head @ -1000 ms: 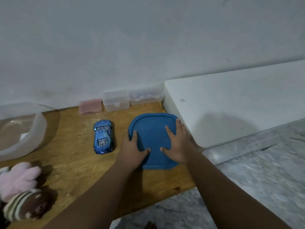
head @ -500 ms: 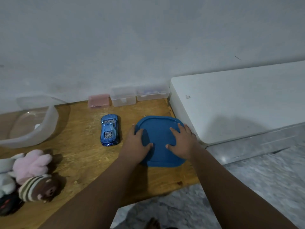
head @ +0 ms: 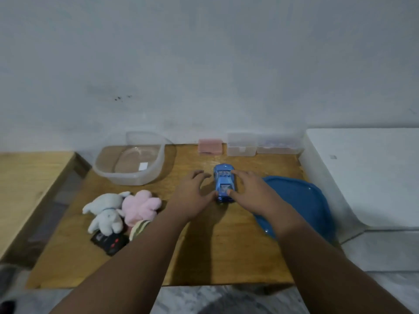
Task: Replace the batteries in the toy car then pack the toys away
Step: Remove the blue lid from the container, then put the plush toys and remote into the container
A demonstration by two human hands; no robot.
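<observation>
**Both hands on the car, nothing packed yet**

The left hand [head: 192,196] lies open, fingers spread and lightly curved over the table [head: 204,257], with its thumb tip at the near left corner of the toy car [head: 224,184]. The right hand [head: 251,193] brackets the car's other side, forefinger along the far right flank and thumb on the near end. Whether that is a firm pinch or only a touch, I cannot tell.

The car stands on its wheels on the wood, between the 2 hands and just left of the blue lid [head: 301,200]. Its long axis runs almost straight away from the person. The rounded nose seems to point at the wall, with the tail nearest the thumbs.

By my reading the job has hardly started. The underside, where a battery hatch would likely be, is hidden, and no loose batteries show (the small boxes [head: 241,145] by the wall are too blurred to read). The clear tub [head: 131,164] sits uncovered, holding no toys. The 3 plush toys [head: 127,211] and a black remote [head: 108,242] lie on the table to its near side. So the swap and all the packing look left to do.
</observation>
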